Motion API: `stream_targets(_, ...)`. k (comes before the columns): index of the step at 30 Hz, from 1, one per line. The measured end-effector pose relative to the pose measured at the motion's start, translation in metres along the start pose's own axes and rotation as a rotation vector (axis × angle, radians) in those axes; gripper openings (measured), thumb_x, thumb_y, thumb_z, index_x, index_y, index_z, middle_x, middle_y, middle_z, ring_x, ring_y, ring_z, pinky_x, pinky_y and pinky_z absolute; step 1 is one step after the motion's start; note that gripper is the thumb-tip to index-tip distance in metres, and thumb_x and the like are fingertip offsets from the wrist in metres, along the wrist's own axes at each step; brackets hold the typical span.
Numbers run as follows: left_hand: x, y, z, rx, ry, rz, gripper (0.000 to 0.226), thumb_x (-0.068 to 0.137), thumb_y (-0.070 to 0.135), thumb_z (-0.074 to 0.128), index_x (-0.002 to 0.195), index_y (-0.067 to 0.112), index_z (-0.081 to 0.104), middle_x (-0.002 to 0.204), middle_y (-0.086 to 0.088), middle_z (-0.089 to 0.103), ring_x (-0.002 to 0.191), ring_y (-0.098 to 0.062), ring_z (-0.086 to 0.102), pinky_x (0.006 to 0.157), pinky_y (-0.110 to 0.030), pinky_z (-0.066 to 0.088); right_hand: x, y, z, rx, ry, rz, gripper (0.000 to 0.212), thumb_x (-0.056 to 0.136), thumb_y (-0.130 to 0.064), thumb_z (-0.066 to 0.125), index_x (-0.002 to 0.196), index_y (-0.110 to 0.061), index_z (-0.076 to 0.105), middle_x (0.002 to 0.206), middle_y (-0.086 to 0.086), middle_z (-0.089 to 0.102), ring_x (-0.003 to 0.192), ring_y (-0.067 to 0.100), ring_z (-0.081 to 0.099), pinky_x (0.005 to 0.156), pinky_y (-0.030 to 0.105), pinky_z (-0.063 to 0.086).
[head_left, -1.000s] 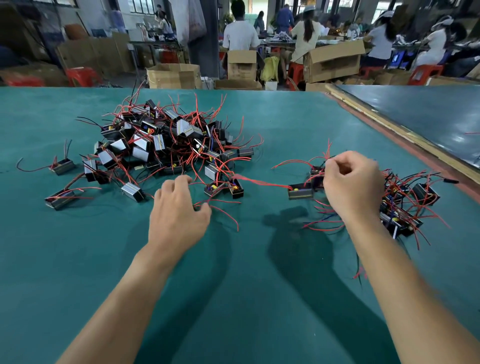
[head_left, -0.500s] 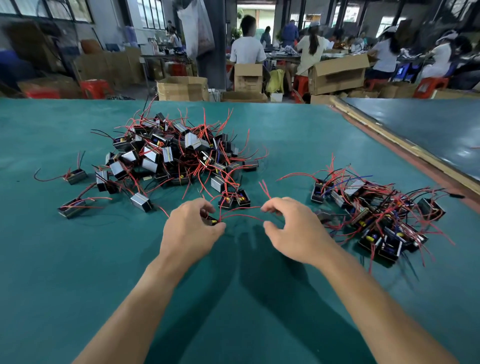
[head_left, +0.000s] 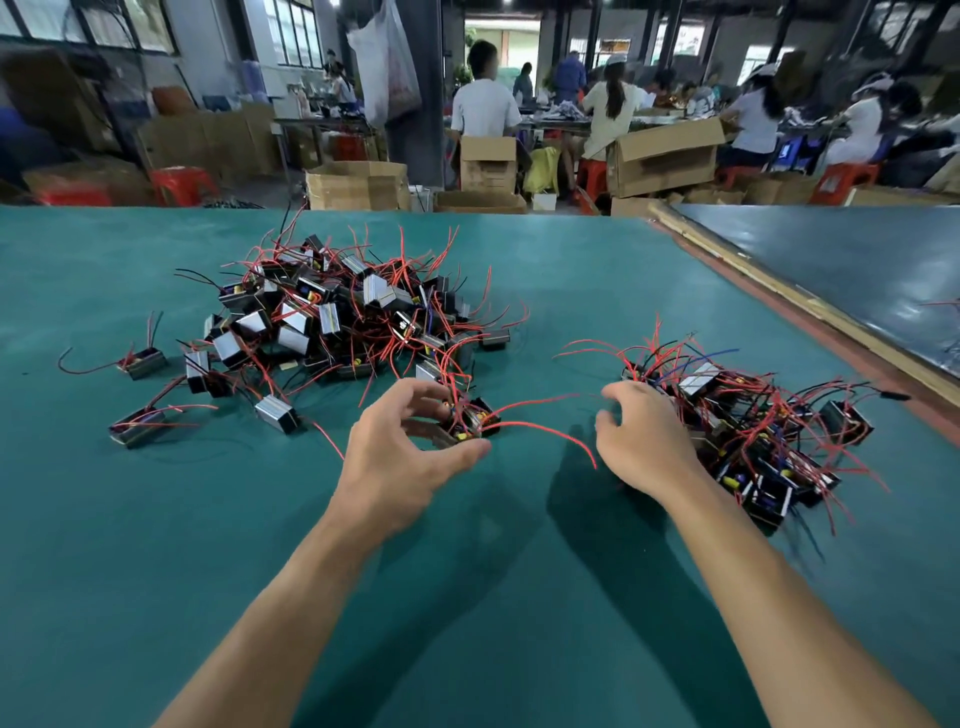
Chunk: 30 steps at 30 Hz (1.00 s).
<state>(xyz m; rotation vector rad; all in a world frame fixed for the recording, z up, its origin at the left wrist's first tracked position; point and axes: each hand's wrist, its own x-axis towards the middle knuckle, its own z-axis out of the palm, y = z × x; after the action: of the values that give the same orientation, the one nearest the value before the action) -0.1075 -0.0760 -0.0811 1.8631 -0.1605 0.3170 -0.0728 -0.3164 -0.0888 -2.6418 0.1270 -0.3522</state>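
Gripping a small wired box in the left hand, fingers and thumb curled round it, at the near edge of the big heap of like boxes. Trailing right from it, long red wires, ends just beside the right hand. Right hand bent-fingered against the near left side of the smaller heap; too blurred to tell whether pinching anything.

Underneath, a flat green mat, with arm shadows near the middle. Left of the big heap, a few stray boxes lying apart. Along the right, a wooden strip, then a second table in darker blue.

Beyond the far edge, a dim workshop: cardboard cartons on the floor, red stools, a hanging plastic bag, tall windows far left, and people seated at far benches, backs turned.
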Motion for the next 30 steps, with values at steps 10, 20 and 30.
stream_targets(10, -0.01, 0.007, 0.002, -0.005, -0.576, -0.012, 0.052, 0.062, 0.009, 0.085, 0.106, 0.026, 0.064, 0.099, 0.003, 0.074, 0.101, -0.014, 0.068, 0.088, -0.037, 0.054, -0.029, -0.035, 0.003, 0.352, -0.273, -0.258, 0.02, 0.087, -0.017, 0.057, 0.072, -0.025, 0.069, 0.065, -0.009, 0.072, 0.062, 0.009, 0.067, 0.068, 0.032, 0.055)
stream_targets(20, -0.004, -0.013, 0.006, 0.472, -0.08, 0.023, 0.033, 0.077, 0.018, 0.073, 0.106, 0.027, 0.06, 0.099, 0.006, 0.053, 0.087, -0.012, 0.053, 0.077, -0.024, 0.039, -0.033, -0.038, 0.005, 0.33, -0.344, -0.292, 0.016, 0.09, -0.021, 0.056, 0.083, -0.026, 0.069, 0.069, -0.008, 0.072, 0.058, 0.015, 0.058, 0.063, 0.028, 0.048)
stream_targets(30, -0.003, -0.012, 0.009, 0.386, -0.179, -0.07, 0.023, 0.084, 0.019, 0.064, 0.104, 0.029, 0.06, 0.068, 0.017, 0.07, 0.054, -0.021, 0.058, 0.062, -0.033, 0.054, -0.033, -0.044, -0.002, 0.705, -0.55, -0.138, 0.022, 0.086, -0.031, 0.054, 0.08, -0.017, 0.071, 0.07, 0.003, 0.074, 0.053, 0.011, 0.057, 0.044, 0.02, 0.042)
